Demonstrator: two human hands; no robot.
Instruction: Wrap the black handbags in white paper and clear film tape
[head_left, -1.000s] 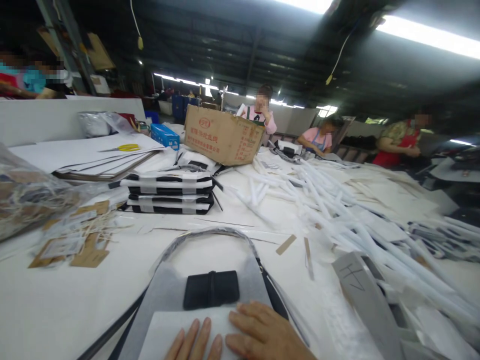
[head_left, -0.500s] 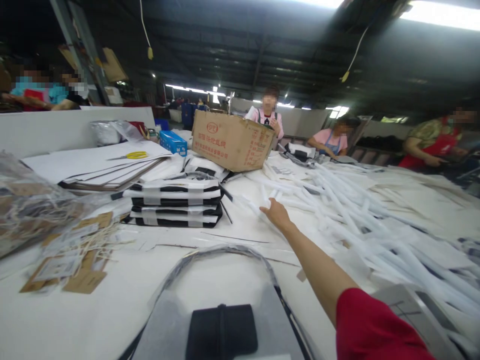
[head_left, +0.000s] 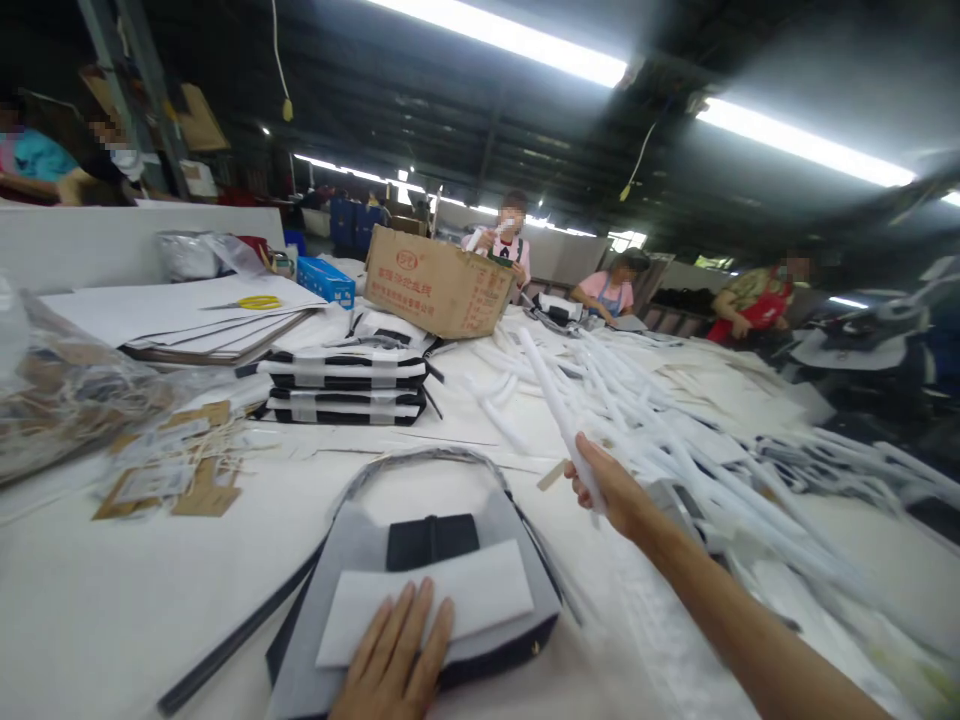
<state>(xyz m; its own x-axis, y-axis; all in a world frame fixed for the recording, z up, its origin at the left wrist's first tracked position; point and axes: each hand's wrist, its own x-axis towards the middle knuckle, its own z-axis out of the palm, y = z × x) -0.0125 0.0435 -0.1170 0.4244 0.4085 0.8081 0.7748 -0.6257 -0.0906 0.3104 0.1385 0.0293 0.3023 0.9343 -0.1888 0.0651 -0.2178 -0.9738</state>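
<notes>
My left hand (head_left: 401, 640) lies flat, fingers spread, on a white foam sheet (head_left: 480, 590). That sheet rests across the front of a grey handbag (head_left: 352, 540) with a black buckle strap tab (head_left: 433, 541) and a dark base. The bag's wrapped handle (head_left: 420, 457) arches away from me, and a black strap (head_left: 240, 630) trails off to the left. To the right of the bag, my right hand (head_left: 607, 480) is closed around a long white foam strip (head_left: 551, 395), which tilts up and away. A small tan tag (head_left: 553, 475) shows beside that hand.
Several wrapped bags (head_left: 345, 385) are stacked beyond the handbag. Paper tags (head_left: 180, 470) lie left; yellow-handled scissors (head_left: 259, 302) rest on white boards (head_left: 180, 320). A cardboard box (head_left: 435, 285) stands at the back. Foam strips (head_left: 697, 440) cover the right side. Co-workers are beyond.
My right hand has come back toward me and now grips a foam strip. My left hand has come into view on the white sheet, which now lies on the bag. The view has shifted right.
</notes>
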